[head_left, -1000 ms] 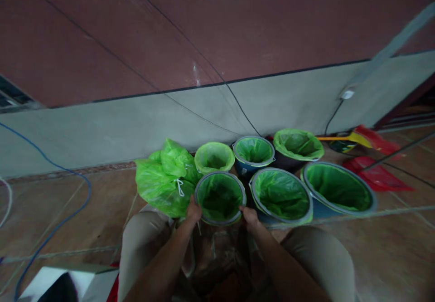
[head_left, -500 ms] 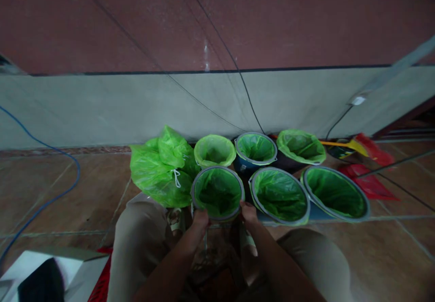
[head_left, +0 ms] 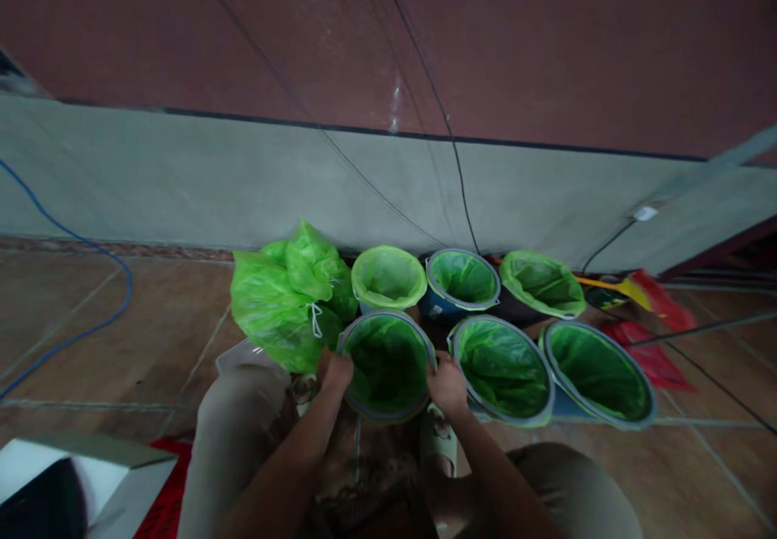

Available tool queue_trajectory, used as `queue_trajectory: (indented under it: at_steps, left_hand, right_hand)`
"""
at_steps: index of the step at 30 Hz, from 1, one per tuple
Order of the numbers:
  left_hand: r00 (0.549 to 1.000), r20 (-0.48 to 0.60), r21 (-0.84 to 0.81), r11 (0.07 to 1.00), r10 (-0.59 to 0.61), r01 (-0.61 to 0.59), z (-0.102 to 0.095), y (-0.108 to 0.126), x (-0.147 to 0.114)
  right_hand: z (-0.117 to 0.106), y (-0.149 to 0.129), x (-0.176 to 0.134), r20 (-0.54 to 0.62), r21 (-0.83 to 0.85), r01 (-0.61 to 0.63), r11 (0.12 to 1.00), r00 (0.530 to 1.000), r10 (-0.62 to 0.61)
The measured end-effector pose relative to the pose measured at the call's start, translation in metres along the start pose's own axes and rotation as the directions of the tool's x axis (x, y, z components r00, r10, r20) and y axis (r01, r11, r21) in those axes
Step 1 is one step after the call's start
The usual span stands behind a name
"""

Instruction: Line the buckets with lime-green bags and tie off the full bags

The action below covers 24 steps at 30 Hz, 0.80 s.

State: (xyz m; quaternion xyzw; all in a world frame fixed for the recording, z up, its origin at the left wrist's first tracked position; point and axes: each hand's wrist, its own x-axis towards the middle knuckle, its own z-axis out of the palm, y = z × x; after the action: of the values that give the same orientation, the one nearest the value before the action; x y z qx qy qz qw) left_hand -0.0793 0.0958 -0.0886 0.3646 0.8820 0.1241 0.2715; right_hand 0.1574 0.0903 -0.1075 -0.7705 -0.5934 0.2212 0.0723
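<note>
A lined bucket (head_left: pixel 388 418) stands between my feet, its grey rim folded over with a green plastic bag (head_left: pixel 388 361). My left hand (head_left: pixel 336 372) is closed on the rim's left side. Opposite it, my right hand (head_left: pixel 447 384) grips the right side, its fingertips partly hidden. To the left lie full-looking green bags (head_left: pixel 282 300) with a white tie. Close by on the right is another lined bucket (head_left: pixel 549 397).
More lined buckets stand in two rows, including a back bucket (head_left: pixel 437 306) by the wall. A red dustpan (head_left: pixel 649 353) lies far right. A blue cable (head_left: pixel 91 244) curves across the left floor, above a white box (head_left: pixel 130 490).
Both hands have shifted along the rim, from its near edge up to its sides. The held bucket sits slightly nearer me. The whole view has tilted.
</note>
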Motion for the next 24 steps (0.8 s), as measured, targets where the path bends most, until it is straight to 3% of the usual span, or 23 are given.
queue_trajectory:
  at_steps: [3,7,10,13,17,24]
  left_hand:
    - [0.999,0.035,0.025,0.999,0.024,-0.024,0.0,0.014,0.023]
    - [0.957,0.067,0.171,0.942,0.282,-0.29,0.007,0.035,0.043]
    - [0.839,0.137,0.298,0.786,0.526,-0.541,0.018,0.054,0.054]
    - [0.695,0.249,0.332,0.614,0.675,-0.716,0.034,0.073,0.066]
    - [0.572,0.408,0.297,0.489,0.711,-0.82,0.051,0.087,0.084]
    - [0.516,0.473,0.238,0.461,0.714,-0.855,0.058,0.084,0.097]
  right_hand:
    - [-0.009,-0.027,0.029,-0.036,-0.119,0.117,0.986,0.992,-0.122]
    - [0.0,-0.051,0.068,0.014,-0.241,0.158,0.958,0.987,-0.159]
    - [0.016,-0.059,0.088,0.094,-0.293,0.192,0.937,0.981,-0.171]
    - [0.03,-0.061,0.098,0.125,-0.318,0.198,0.927,0.978,-0.166]
    - [0.039,-0.057,0.103,0.123,-0.315,0.229,0.921,0.972,-0.2]
    - [0.035,-0.052,0.103,0.12,-0.297,0.275,0.914,0.961,-0.25]
